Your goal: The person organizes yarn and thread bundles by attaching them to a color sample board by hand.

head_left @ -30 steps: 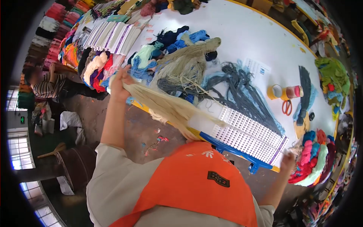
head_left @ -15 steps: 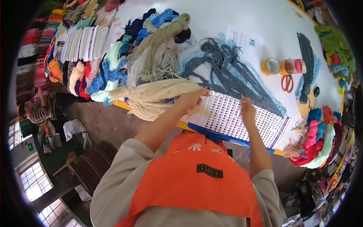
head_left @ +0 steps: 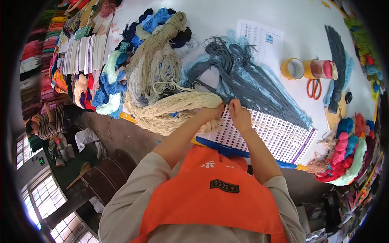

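The fingers of my left hand are closed on the end of a cream yarn hank, which trails left over the table edge. Close beside it, my right hand is pinched over the perforated white card; whatever its fingertips hold is too small to make out. Rows of holes cover the card, and a purple stripe marks its right end. Behind the card lie dark grey-blue yarn strands with light blue ones among them.
Beige yarn and blue hanks lie at the left. To the right are a yellow tape roll, red-handled scissors and colourful hanks. A printed sheet lies behind. Another person is at far left.
My right hand has moved left, from the middle of the card to beside my left hand. The cream hank's end has shifted slightly right with my left hand, and the view has shifted a little.
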Available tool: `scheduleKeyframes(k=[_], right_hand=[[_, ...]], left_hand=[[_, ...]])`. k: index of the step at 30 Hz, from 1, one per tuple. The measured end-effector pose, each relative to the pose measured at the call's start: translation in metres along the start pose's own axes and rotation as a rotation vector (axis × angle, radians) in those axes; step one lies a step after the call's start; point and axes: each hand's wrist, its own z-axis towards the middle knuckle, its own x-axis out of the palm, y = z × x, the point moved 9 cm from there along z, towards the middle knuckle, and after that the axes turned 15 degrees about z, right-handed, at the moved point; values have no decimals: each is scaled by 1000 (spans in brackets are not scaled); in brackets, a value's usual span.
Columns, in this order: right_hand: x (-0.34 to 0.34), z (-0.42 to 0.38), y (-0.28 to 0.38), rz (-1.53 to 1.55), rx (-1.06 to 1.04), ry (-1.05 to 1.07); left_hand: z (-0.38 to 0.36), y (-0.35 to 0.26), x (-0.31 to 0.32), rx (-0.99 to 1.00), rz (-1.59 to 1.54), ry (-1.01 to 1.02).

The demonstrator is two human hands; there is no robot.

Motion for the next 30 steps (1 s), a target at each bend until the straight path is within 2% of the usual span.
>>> scheduleKeyframes(k=[4, 7, 9, 10, 11, 13, 14, 16, 17, 18, 20, 21, 23, 24, 25, 26, 28, 29, 30], right_hand=[[-1, 1, -1, 80, -44, -28], [-2, 0, -2, 124, -40, -29], [-6, 0, -5, 240, 13, -13], [-7, 0, -10, 353, 61, -1], [-9, 2, -10, 356, 62, -5], [-6, 3, -14, 383, 117, 38], [-7, 4, -14, 387, 118, 37], [-7, 5, -14, 415, 121, 40], [-7, 4, -14, 417, 124, 38], [-8, 4, -14, 421, 118, 36], [-11, 4, -15, 422, 110, 32], [-7, 3, -19, 533, 165, 91], [1, 1, -20, 639, 219, 155], [1, 2, -20, 533, 208, 164], [1, 3, -21, 426, 197, 172], [3, 3, -20, 423, 197, 172], [-2, 6, -7, 171, 57, 77], [0, 6, -8, 140, 78, 74], [0, 7, -7, 110, 98, 70]], left_hand=[[3, 2, 3, -63, 105, 150], [13, 5, 7, 16, 186, 202], [9, -18, -19, 449, 724, -264], [6, 7, -20, 134, 208, 49], [2, 2, -23, 135, 212, 51], [-6, 0, -20, 39, -416, 144], [-12, -4, -18, 38, -412, 144], [-33, -15, 14, -207, -777, 425], [-39, -19, 22, -195, -804, 532], [-39, -21, 25, -196, -804, 533], [-30, -31, 32, -111, -606, 472], [-25, -30, 39, -109, -607, 471], [-11, -37, 22, 350, 632, 4], [-13, -34, 20, 400, 683, -83], [-12, -20, 18, 401, 680, -84], [-19, -13, 6, 501, 856, -221], [-16, -7, -35, 174, 690, -13], [-33, -1, -62, -152, 338, 145], [-35, 0, -64, -151, 343, 144]])
